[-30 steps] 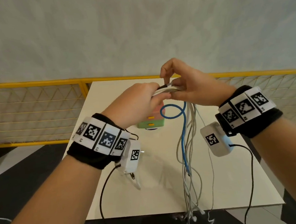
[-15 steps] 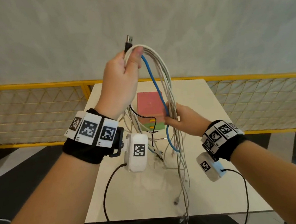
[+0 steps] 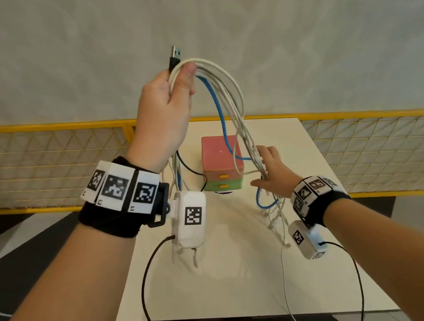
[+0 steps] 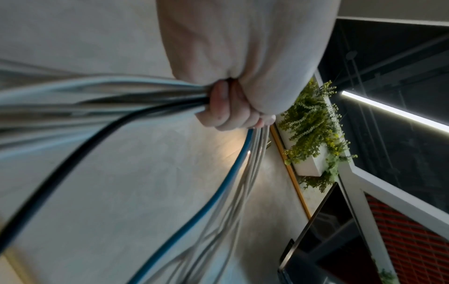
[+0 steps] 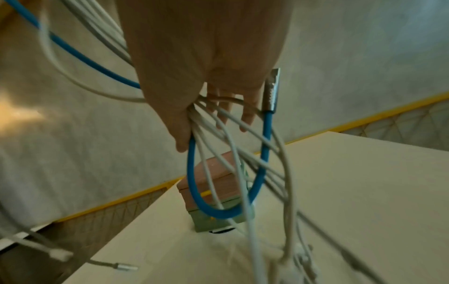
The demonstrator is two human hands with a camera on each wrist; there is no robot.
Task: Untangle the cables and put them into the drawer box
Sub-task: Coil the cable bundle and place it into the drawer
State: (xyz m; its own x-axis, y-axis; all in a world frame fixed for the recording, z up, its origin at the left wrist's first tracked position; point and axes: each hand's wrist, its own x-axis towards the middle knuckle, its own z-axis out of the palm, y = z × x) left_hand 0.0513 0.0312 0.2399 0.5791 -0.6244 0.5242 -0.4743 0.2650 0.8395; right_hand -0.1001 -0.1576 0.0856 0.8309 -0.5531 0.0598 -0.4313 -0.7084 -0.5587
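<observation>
Two hands work one bunch of cables above the pale surface [image 3: 244,274]. In the head view the left hand [image 3: 166,105] is raised high, clenched around the looped top of the cable bundle [image 3: 227,90], a black USB plug [image 3: 174,56] sticking up past the thumb. White strands and a blue cable [image 3: 215,102] arc over and drop toward the right hand [image 3: 272,175], which is lower, fingers spread loosely among the hanging strands. The drawer box [image 3: 221,164], pink over green with orange handles, stands on the surface between the two wrists, drawers closed.

From the left wrist, curled fingers [image 4: 226,109] clamp grey, black and blue cords.

From the right wrist, the right hand's thumb and fingers hook loosely through the strands; a blue loop [image 5: 218,192] dangles below, ending in a metal plug [image 5: 272,90] beside the fingers, above the drawer box [image 5: 213,192].
</observation>
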